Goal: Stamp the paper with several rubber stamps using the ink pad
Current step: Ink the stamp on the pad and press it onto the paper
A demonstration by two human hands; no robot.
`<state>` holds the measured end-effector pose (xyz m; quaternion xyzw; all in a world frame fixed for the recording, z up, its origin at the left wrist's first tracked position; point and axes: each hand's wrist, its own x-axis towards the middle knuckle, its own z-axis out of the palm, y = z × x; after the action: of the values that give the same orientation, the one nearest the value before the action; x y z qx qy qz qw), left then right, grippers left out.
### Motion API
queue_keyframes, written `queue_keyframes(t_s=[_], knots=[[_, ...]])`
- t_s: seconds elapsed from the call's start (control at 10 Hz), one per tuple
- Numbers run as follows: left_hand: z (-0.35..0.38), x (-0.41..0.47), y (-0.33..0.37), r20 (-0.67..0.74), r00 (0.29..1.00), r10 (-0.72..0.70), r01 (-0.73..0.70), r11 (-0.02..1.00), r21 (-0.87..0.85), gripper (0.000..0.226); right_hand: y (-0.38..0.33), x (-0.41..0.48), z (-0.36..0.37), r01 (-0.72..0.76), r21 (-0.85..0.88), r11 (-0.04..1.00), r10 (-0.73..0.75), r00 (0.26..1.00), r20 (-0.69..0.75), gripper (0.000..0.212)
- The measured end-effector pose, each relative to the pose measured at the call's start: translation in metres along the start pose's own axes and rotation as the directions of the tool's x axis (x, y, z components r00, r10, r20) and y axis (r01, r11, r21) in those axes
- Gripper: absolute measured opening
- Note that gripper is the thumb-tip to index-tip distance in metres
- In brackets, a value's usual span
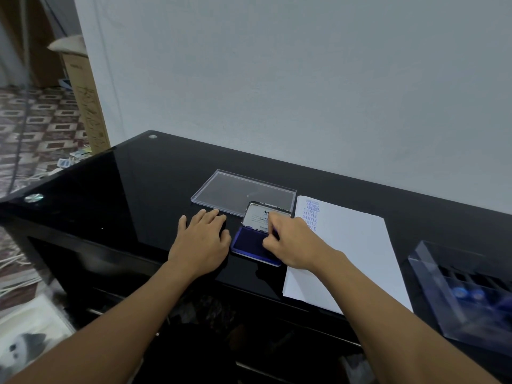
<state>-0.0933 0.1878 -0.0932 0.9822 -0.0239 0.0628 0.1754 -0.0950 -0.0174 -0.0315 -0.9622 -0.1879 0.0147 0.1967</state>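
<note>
right hand (291,245) pinches stamp (275,233) on crosswise ink pad (246,243), lid (257,217) toward wall (304,79).

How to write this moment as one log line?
left hand flat on black glass table; right hand holds dark stamp on blue ink pad; white paper partly stamped

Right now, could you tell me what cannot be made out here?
Head view.
Wording on the stamp: against the ink pad, under the right hand.
The lid label: tiny, partly behind that hand.
The stamp box: blurred, cut by right edge.
Lowest prints on the paper: partly behind the hand.
</note>
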Motion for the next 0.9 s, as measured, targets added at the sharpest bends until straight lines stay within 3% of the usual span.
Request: queue_keyframes(t_s=[0.9], knots=[[0.0002,0.0003,0.0011,-0.001,1.000,-0.004,0.004,1.000,0.002,0.050,-0.0044,-0.0007,-0.0009,-0.015,-0.006,1.000,0.015,1.000,-0.004,0.010]])
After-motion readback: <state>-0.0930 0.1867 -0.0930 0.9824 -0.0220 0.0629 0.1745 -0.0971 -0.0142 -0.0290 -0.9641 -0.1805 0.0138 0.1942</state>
